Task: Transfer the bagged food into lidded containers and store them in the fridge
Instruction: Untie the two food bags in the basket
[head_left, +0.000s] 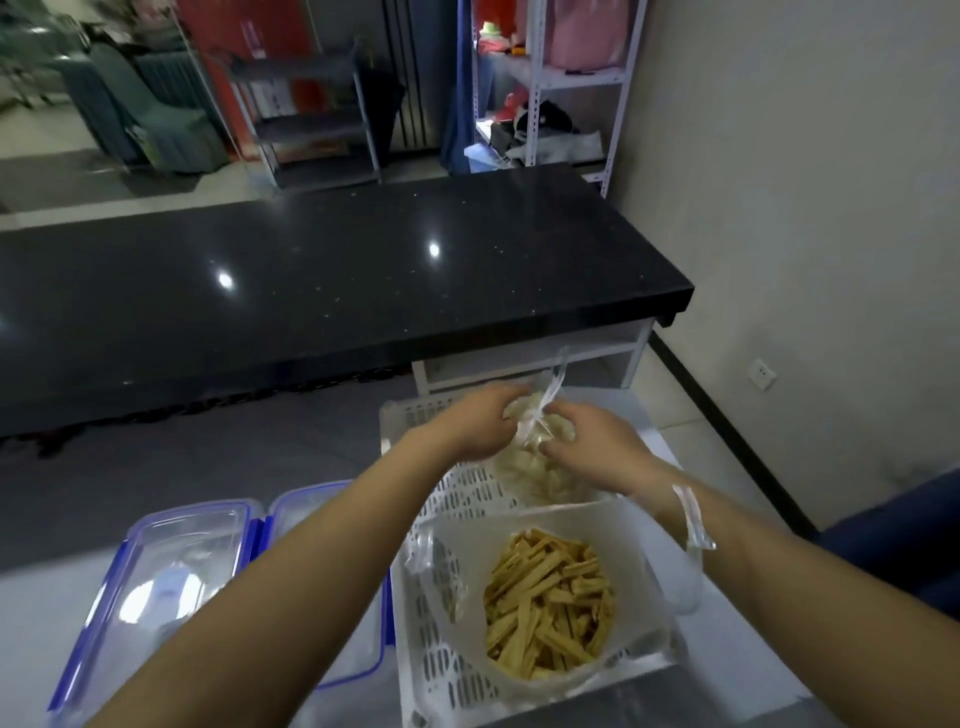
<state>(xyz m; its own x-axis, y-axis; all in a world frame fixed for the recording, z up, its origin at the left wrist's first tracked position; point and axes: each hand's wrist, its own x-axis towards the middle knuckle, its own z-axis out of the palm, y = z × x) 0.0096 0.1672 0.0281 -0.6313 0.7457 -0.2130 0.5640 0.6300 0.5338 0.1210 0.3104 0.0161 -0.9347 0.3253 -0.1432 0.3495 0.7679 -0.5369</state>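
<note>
The open bag of yellow strips (550, 603) is sitting nearest, at 6 o'clock in the white basket (441, 670). At 12 o'clock, the left hand (483, 421) and right hand (587, 441) are each pinching the knotted pale bag (535, 467); loosening the knot gently should avoid tearing.

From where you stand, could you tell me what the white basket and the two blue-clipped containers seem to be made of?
The white basket looks like moulded matte plastic, judging by its slotted walls. The containers seem to be clear glossy plastic: they are see-through, catch glare, and have blue clips.
</note>
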